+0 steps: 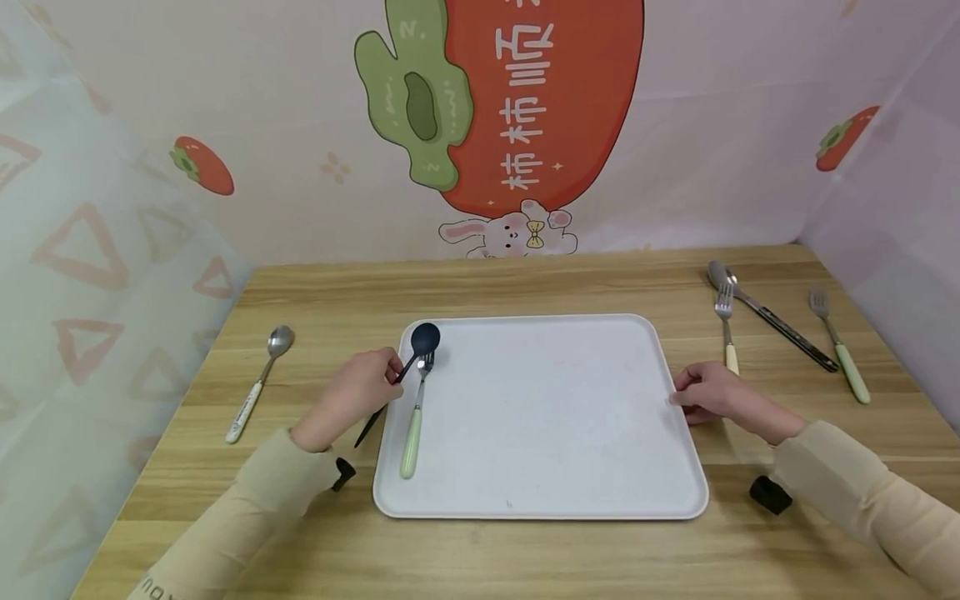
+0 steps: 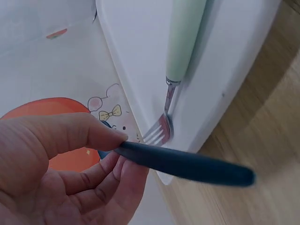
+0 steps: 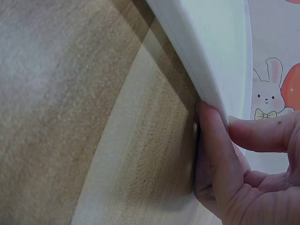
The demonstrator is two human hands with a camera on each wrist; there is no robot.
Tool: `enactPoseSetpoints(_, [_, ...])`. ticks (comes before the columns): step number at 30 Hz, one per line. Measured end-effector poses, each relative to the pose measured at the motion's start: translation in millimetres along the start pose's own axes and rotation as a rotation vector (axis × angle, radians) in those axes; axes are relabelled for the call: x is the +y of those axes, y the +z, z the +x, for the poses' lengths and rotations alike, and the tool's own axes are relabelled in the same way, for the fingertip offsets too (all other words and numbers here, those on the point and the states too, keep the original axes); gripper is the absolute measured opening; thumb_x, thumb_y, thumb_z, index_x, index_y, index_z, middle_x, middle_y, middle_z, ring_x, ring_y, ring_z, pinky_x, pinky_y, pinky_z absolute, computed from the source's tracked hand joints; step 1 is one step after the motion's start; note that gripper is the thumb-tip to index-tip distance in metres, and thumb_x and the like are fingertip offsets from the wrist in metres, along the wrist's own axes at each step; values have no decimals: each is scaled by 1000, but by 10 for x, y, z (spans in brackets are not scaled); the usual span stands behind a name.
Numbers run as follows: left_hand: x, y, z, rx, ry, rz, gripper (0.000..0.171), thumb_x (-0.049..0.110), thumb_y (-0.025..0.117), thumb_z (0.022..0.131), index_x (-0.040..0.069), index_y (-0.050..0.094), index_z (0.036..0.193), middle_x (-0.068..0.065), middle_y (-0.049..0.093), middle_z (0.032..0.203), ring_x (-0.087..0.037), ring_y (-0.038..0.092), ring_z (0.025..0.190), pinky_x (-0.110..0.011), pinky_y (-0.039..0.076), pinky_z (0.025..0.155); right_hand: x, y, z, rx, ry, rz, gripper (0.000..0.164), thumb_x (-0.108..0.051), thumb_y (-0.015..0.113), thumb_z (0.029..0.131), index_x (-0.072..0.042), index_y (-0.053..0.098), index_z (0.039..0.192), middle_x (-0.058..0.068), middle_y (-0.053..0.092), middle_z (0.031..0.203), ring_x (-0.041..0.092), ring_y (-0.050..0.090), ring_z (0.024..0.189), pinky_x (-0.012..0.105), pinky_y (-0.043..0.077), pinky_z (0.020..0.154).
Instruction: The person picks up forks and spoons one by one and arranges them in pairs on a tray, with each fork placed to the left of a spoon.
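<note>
In the head view my left hand pinches a dark spoon by its handle, over the left edge of a white tray. The left wrist view shows thumb and fingertips on that dark handle. Below it, a fork with a pale green handle lies on the tray's left side, tines toward the back. My right hand grips the tray's right rim; in the right wrist view the thumb lies at the inner side of the rim and a finger on the outer side.
On the table's left lies a spoon with a white handle. To the right are a fork with a cream handle, a dark-handled spoon and another fork with a green handle. A printed cloth backdrop rises behind the table.
</note>
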State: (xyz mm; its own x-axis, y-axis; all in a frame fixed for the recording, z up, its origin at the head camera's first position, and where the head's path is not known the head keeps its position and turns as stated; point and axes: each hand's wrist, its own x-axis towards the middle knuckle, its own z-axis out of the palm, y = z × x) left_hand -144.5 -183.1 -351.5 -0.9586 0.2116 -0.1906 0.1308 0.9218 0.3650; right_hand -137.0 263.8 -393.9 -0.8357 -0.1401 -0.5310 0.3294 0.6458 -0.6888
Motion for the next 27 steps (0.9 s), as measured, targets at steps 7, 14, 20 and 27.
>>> enactPoseSetpoints(7, [68, 59, 17, -31, -1, -42, 18, 5, 62, 76, 1, 58, 92, -4, 57, 76, -17, 50, 65, -25, 44, 54, -10, -1, -7, 2, -6, -13, 20, -6, 59, 82, 9, 51, 93, 9, 54, 79, 13, 55, 64, 26, 53, 58])
enactPoseSetpoints(14, [169, 156, 45, -88, -38, -101, 24, 6, 65, 75, 1, 57, 97, -3, 57, 77, -14, 52, 63, -23, 45, 51, 0, 6, -15, 1, -14, 3, 20, -5, 59, 82, 9, 51, 93, 9, 54, 79, 12, 55, 65, 26, 54, 59])
enactPoseSetpoints(20, [298, 246, 82, -114, -84, -151, 22, 6, 64, 77, 1, 55, 97, -5, 55, 78, -13, 54, 55, -23, 47, 49, 7, -6, -9, -1, -15, 16, 20, -5, 59, 83, 10, 51, 93, 9, 55, 79, 12, 56, 65, 27, 54, 58])
enactPoseSetpoints(27, [403, 328, 122, -116, -128, -229, 22, 3, 63, 76, -1, 54, 96, -8, 55, 78, -14, 56, 51, -24, 50, 49, 1, -7, -3, -5, -5, 26, 19, -5, 59, 83, 9, 50, 93, 9, 54, 79, 12, 56, 65, 26, 54, 58])
